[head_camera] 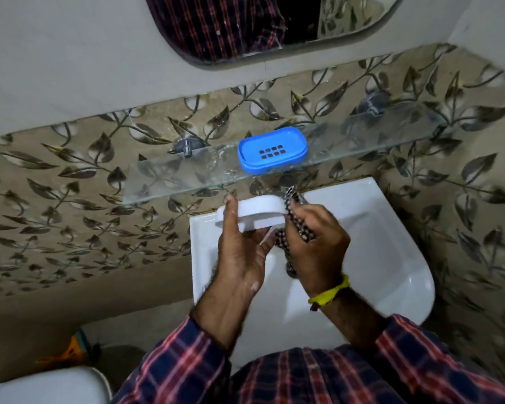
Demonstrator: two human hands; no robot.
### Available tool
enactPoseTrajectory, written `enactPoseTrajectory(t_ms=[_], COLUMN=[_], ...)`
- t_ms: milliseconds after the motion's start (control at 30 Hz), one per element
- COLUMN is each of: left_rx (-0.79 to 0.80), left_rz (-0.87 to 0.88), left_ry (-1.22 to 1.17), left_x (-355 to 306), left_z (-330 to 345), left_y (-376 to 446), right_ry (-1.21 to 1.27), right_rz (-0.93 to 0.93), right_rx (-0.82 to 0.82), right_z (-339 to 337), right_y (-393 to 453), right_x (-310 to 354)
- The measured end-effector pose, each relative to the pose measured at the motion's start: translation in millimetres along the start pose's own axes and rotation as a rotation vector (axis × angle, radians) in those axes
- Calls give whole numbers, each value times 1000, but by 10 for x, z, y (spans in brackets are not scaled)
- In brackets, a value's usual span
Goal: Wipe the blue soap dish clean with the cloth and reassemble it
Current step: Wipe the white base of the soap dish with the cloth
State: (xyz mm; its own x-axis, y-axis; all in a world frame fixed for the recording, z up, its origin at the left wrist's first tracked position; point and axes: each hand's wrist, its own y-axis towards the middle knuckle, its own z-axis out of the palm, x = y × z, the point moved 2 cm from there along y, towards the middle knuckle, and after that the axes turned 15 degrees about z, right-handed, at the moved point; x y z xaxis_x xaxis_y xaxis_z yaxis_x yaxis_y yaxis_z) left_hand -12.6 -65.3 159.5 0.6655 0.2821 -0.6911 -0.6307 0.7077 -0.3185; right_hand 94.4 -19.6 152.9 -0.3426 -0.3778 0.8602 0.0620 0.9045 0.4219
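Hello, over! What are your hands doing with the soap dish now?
Left hand holds white tray over sink. Right hand grips cloth against it. Blue part on glass shelf. Nothing blocking.

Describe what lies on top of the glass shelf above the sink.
The blue soap dish tray with drain holes sits on the glass shelf, near its middle. Whitish smears mark the glass. What lies under the tray is hidden.
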Motion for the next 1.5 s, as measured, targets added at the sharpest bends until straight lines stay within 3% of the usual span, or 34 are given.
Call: enactPoseTrajectory(t_ms=[133,200,300,333,500,667,767,867,1033,1167,1300,1433,1500], left_rx=[26,56,144,169,237,222,233,250,299,232,283,219,245], left_rz=[-34,-20,-17,-39,-110,-146,-162,-121,-173,-178,-149,-123,-120], left_ry=[-99,-130,-4,63,198,-97,-118,-30,17,5,32,82,60], left_x=[-122,-163,-112,-59,205,186,188,169,71,233,57,167,154], left_z=[-96,-202,-315,-344,-404,-409,-406,-371,-444,-479,-292,-301,-273], left_y=[143,185,172,141,22,34,26,-19,126,161,194,151,169], right_ry=[-34,-57,26,35,-66,-75,-127,-114,-196,-220,-223,-256,-248], right_rz=[-271,-246,80,86,-255,-292,-345,-240,-423,-292,-509,-366,-399], right_rx=[296,399,316,295,503,588,561,496,634,558,648,556,561], right_z=[-114,-167,-199,-187,25,101,62,142,-7,47,-79,-61,-33], right_y=[-68,23,207,236,180,-5,-63,82,-287,-100,-356,-156,-129], right_x=[-19,-76,-65,-12,317,320,257,304,250,209,171,93,109])
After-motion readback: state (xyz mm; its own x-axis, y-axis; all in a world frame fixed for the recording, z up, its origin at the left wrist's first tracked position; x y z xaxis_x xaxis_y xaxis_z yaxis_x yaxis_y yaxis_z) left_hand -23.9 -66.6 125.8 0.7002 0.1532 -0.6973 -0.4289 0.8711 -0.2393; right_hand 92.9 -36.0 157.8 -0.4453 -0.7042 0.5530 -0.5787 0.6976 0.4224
